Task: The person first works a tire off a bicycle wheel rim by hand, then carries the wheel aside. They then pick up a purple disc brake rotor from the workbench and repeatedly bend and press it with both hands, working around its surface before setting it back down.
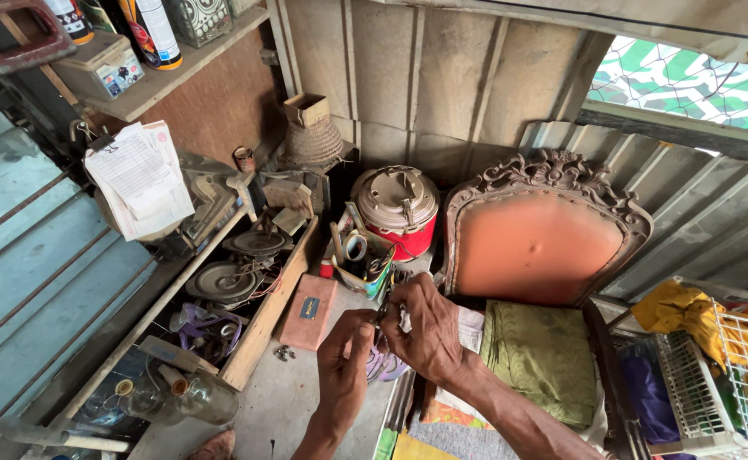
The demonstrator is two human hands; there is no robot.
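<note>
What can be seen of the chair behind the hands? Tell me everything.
The chair stands against the corrugated metal wall, just beyond the right hand. Its carved, dark wooden frame curls into scrollwork along the top. The back panel is worn orange padding with a small dent. A folded green cloth lies on the seat.

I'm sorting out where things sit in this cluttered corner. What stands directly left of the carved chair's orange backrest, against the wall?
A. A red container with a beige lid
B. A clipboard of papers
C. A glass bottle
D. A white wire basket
A: the red container with a beige lid stands against the wall just left of the chair backrest, behind the left hand and right hand.
</note>
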